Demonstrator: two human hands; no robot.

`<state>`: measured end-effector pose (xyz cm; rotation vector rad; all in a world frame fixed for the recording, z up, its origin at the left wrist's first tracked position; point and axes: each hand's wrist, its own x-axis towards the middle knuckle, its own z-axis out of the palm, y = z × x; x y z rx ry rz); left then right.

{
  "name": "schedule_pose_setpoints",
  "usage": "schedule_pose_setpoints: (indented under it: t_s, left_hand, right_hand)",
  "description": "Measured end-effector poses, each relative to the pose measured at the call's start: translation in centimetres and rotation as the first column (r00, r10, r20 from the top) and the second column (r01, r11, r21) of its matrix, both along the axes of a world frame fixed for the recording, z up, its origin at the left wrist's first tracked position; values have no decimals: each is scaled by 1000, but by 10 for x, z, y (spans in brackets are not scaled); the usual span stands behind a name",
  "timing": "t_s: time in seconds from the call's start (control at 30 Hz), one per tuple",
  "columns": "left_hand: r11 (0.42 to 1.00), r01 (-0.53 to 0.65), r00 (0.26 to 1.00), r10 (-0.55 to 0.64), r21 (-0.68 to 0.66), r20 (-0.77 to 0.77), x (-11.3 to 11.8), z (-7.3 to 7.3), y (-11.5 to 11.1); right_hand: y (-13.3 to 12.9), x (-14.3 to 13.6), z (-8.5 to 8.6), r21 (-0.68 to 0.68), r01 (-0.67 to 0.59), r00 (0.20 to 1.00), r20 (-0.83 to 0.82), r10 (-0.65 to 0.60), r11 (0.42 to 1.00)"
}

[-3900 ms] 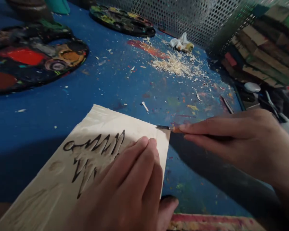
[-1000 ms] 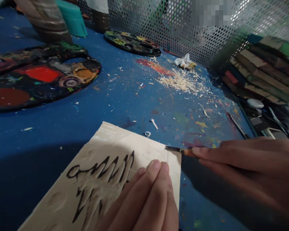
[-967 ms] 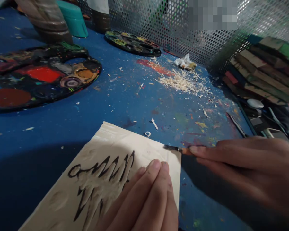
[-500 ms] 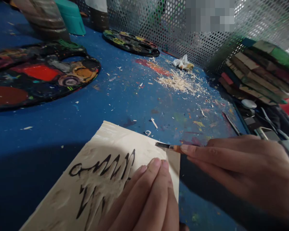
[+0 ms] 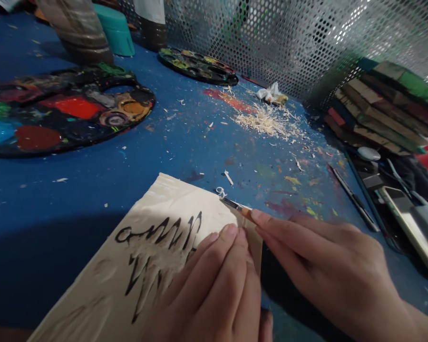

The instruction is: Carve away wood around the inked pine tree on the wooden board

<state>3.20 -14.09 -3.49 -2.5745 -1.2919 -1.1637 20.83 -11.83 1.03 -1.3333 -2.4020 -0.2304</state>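
Note:
A pale wooden board (image 5: 185, 192) with black wavy lines drawn on it and shallow carved hollows lies tilted in front of me. My left hand (image 5: 214, 285) presses on its face, fingers stretched side by side, with the thumb by the right edge. My right hand (image 5: 328, 256) pinches the wooden handle of a carving chisel (image 5: 237, 206). The chisel's metal blade lies along the board's far edge, its tip next to a small curled shaving (image 5: 220, 192). My left hand covers part of the drawn lines.
Paint palettes (image 5: 78, 135) (image 5: 199, 69), a bottle of brown liquid (image 5: 82, 33) and a teal container (image 5: 114, 31) stand at the left and back. Wood shavings (image 5: 267, 121) lie before a perforated metal panel (image 5: 264, 47). Stacked painted blocks (image 5: 385, 104), a pen-like tool (image 5: 353, 197) and a phone (image 5: 410, 228) are rightward.
The chisel blade has moved left and away from me, out to the curled shaving at the far edge. My right hand followed it leftward; my left hand still presses on the board.

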Motion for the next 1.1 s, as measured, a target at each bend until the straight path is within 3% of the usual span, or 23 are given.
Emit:
schedule_pose_setpoints:
  t_s: [0.17,0.43,0.5,0.6,0.73,0.83,1.1]
  left_hand:
    - [988,-104,991,94,111,92,8,-4,3]
    - [989,-74,997,71,125,34,5,-3,-1]
    - [995,-66,998,67,77,-9,3,-3,-3]
    - [998,-50,998,51,35,-33,1,-3,-3]
    - [996,-7,1000,8,94,-13,-3,-1,1]
    - [997,32,998,-28,69,-57,-5,-1,5]
    - [994,-24,998,17,108,65,1,-11,5]
  right_hand:
    - [-7,-10,-3,68,25,998,57,-29,997]
    - [-4,-19,-9,-93,-8,998,54,13,996]
    - [0,-20,-8,-132,7,999,39,-2,991]
    - [5,-9,-1,-162,8,999,-36,-14,987]
    - [10,13,18,-236,-64,985,-171,23,970]
    - [14,21,30,-254,-104,987,-148,68,962]
    - [17,27,35,-298,-144,982,-159,100,944]
